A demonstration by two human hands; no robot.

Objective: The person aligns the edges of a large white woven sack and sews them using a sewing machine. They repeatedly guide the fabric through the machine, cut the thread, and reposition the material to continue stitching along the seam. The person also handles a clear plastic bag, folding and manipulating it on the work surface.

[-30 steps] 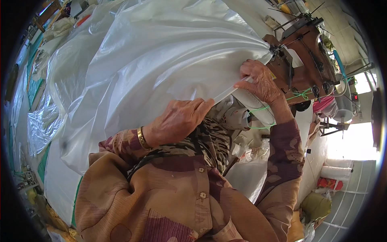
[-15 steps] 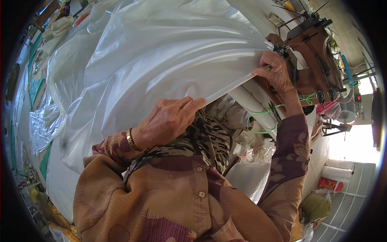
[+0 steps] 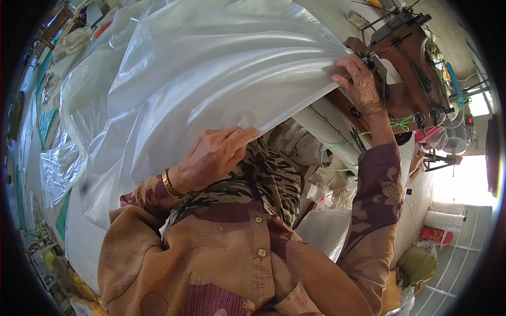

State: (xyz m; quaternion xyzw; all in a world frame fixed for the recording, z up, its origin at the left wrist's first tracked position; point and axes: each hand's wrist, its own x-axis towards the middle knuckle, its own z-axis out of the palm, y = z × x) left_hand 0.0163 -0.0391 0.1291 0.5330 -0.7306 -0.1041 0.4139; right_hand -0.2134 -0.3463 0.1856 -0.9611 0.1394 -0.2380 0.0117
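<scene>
A large white, translucent plastic sheet (image 3: 211,79) spreads in folds over the work surface, its folded front edge running taut between my hands. My left hand (image 3: 213,158) is closed on this edge, thumb and fingers pinching it above my lap. Beside the brown sewing machine (image 3: 414,50), my right hand (image 3: 362,89) lies at the sheet's edge with thumb and fingers apart, fingertips touching the plastic close to the needle area. The sheet gathers into pleats toward the machine. The right fingertips partly hide the place where the sheet meets the machine.
A pale strip with ruler marks (image 3: 321,124) lies below the machine. Green string (image 3: 337,169) loops down beside it. Crumpled clear plastic (image 3: 60,168) lies far left. White rolls (image 3: 445,221) and an olive bag (image 3: 416,263) stand at the right.
My right hand has loosened from its pinch and shifted slightly up, spreading its thumb and fingers. My left hand, still on the edge, has moved slightly left.
</scene>
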